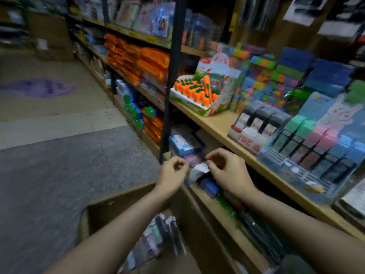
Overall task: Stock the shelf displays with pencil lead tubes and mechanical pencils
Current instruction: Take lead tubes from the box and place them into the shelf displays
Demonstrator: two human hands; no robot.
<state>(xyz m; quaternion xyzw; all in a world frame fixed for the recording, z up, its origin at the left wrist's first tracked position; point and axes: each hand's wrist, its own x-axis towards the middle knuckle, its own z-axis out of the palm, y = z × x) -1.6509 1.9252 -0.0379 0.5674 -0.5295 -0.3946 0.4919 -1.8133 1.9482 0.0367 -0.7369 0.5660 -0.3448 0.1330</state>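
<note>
- Dim, even indoor light, with no glare and only faint shadows.
- Motion blur smears everything, heaviest far above the hands (199, 171).
- Wide-angle bending curves the edges.

Blurred clear packet (198, 171) pinched between both hands (173, 171), above cardboard box (110, 206) of packaged pencils (158, 240).

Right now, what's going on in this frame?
A person stands at a shop shelf stocked with stationery, both arms stretched out over an open cardboard box of packaged goods. The left hand and the right hand are held close together in front of the lower shelf, fingers curled, with a small pale wrapper or packet between them. The right fingertips seem to pinch it; the frame is too blurred to tell what the left holds. A carrot-themed display box sits on the shelf above.
</note>
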